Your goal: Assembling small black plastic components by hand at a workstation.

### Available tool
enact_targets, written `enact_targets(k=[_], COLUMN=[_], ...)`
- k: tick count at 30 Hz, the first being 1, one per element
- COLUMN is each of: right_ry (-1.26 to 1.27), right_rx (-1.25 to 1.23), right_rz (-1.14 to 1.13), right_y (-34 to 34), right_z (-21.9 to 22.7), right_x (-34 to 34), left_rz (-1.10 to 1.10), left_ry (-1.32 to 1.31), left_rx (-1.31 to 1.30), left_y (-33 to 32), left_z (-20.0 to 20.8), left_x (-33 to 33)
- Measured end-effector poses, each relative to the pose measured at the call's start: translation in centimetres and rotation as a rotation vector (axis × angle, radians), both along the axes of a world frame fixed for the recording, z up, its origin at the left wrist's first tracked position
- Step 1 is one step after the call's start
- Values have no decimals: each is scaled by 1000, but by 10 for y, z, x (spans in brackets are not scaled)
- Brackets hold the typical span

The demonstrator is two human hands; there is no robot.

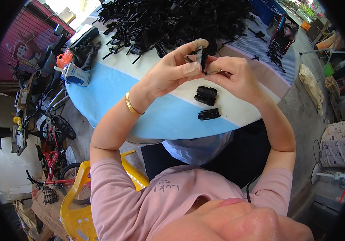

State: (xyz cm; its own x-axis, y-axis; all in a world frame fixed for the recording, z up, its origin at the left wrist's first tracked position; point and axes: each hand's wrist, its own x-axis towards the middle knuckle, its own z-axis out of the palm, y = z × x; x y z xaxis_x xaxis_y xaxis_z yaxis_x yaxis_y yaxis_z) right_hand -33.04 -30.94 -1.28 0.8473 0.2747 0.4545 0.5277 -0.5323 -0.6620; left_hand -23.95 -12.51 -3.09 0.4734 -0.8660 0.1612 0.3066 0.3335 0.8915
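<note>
Above the near part of the table my left hand [176,66] has its thumb and fingers closed around a small black plastic part [204,60]. Grey finger covers sit on the thumb and a fingertip of that hand. My right hand [234,76] meets the part from the other side, fingertips pinched around a small thin item [220,72] whose kind I cannot make out. Below the hands, a black plastic piece [206,95] lies on the striped cloth, with a smaller black piece [209,114] nearer the edge. A large heap of black plastic parts [172,24] covers the far side.
A phone [284,34] stands upright at the far right, beside loose black parts [275,58]. On the left lie a blue-white carton [76,75] and an orange bag [64,59]. A yellow chair [74,201] and a red bicycle [52,154] stand on the floor to the left.
</note>
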Motion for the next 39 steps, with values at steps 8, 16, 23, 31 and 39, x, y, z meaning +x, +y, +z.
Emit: enact_targets(k=[8,16,23,31,39], right_ry=[147,163,312,279,225], right_rx=[129,298,257,332,364], right_rz=[-118,-75,-87,-98,-106], right_y=[2,13,13,23,11], right_z=[2,-5,2,1,3], right_x=[1,5,1,-2,5], left_rz=[174,524,557,659,840], left_ry=[-134,-511,-551,-710,-1084], left_rx=[-169,84,135,91,187], left_y=[1,-6,-5,-4,-8], left_z=[4,2,4,0,6], left_x=[-3,-19,-22,-23,-29])
